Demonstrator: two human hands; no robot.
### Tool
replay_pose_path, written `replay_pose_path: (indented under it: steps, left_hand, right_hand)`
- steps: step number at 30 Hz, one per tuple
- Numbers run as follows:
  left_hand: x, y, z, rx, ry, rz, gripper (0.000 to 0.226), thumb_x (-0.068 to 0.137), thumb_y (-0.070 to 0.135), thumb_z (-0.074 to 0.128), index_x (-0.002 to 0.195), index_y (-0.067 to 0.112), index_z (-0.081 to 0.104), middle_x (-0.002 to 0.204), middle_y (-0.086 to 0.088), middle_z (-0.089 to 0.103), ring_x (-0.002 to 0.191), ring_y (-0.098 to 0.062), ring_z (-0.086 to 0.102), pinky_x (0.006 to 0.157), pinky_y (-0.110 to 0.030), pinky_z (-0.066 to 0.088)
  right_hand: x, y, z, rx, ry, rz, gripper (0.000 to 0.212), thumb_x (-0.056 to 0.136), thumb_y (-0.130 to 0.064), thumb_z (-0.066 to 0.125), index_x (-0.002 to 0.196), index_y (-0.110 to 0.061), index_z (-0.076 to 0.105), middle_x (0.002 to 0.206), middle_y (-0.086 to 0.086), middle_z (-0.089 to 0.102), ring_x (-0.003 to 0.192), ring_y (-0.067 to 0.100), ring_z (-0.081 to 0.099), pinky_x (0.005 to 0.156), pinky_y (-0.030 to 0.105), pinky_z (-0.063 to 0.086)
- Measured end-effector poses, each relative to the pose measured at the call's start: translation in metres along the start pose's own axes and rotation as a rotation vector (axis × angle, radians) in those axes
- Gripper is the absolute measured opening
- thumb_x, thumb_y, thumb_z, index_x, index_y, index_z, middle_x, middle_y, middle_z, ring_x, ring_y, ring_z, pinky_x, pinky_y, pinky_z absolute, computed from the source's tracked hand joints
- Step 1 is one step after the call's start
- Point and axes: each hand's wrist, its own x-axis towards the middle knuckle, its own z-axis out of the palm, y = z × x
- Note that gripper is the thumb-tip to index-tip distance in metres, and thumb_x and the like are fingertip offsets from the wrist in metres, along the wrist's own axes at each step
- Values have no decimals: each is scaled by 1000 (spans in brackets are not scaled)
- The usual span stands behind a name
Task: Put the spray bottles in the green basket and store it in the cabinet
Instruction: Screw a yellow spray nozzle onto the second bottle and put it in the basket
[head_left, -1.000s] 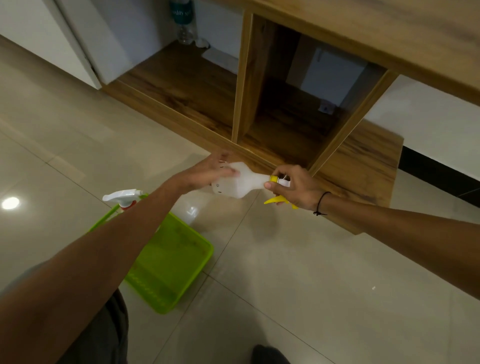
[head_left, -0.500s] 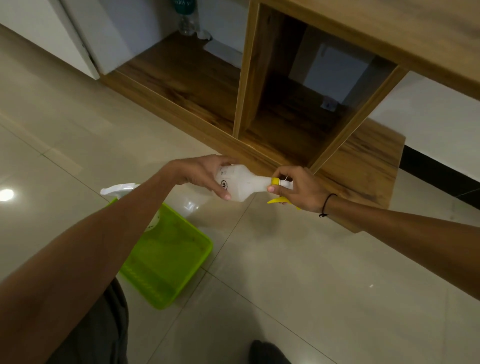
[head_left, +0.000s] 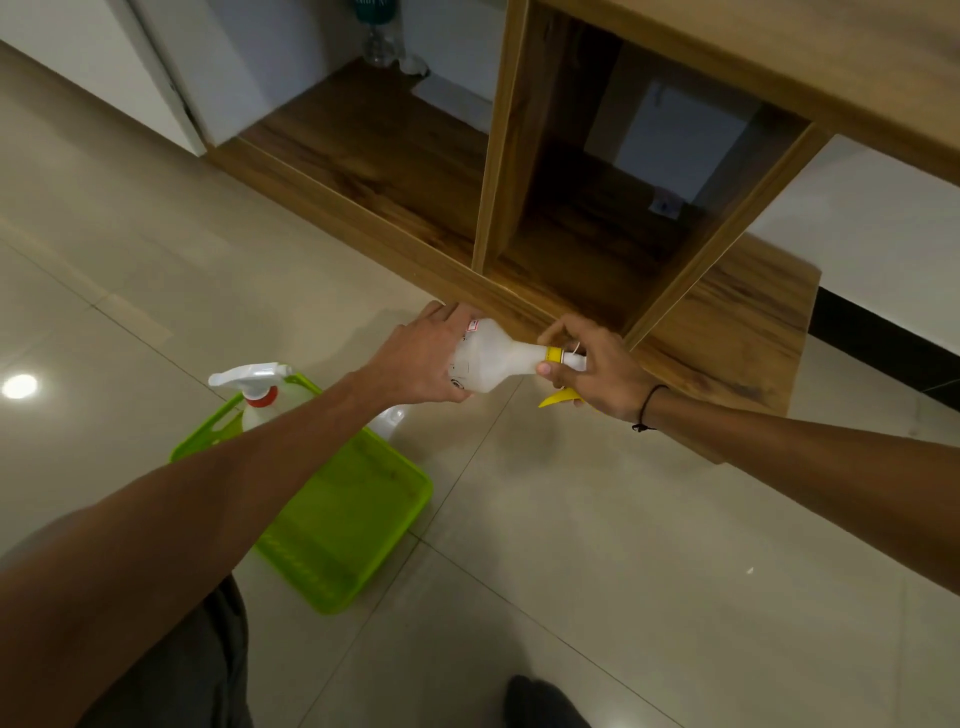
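Fingers of the left hand (head_left: 426, 358) wrap the bottle (head_left: 493, 358) base; the right hand (head_left: 592, 369) pinches its yellow neck. Bottle held level above the floor, beside the basket (head_left: 363, 519). Judged light, smooth plastic — body grip safest, not the trigger.

A bottle (head_left: 493, 364) is held level above the floor (head_left: 597, 519) between the left hand (head_left: 423, 364) and right hand (head_left: 597, 371), before the cabinet (head_left: 571, 208). Left of it, a second bottle (head_left: 260, 395) stands in the basket (head_left: 343, 519).
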Motion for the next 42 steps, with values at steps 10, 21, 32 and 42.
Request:
replay_pose_path:
  steps: [10, 21, 32, 42]
  left_hand:
    - [-25, 21, 9, -167, 237, -173, 97, 59, 43, 92, 144, 26, 48, 137, 8, 57, 125, -21, 51, 81, -48, 60]
    - [-88, 40, 22, -476, 416, -317, 104, 60, 37, 101, 147, 18, 48, 140, 3, 56, 125, -21, 51, 97, -34, 49]
    - [-162, 24, 21, -565, 552, -506, 104, 62, 46, 99, 146, 24, 43, 139, 6, 57, 125, -17, 59, 99, -36, 56]
    - [-188, -9, 34, -446, 484, -809, 110, 60, 63, 95, 151, 23, 49, 141, -3, 48, 133, -25, 47, 100, -29, 40]
  right_hand:
    - [12, -21, -12, 86, 97, -44, 30, 90, -20, 81, 104, -6, 59, 86, 1, 71, 69, 4, 72, 57, 37, 58]
    - [4, -58, -5, 63, -23, -246, 42, 78, -43, 86, 95, -10, 66, 84, 5, 76, 74, 19, 78, 71, 48, 65]
    - [11, -154, 45, -314, -190, -515, 38, 80, -45, 85, 80, -14, 62, 69, 2, 62, 64, 16, 54, 54, 31, 35]
    - [22, -179, 118, -524, -325, -504, 37, 88, -50, 73, 101, -21, 54, 90, 8, 62, 86, 36, 58, 77, 47, 53]
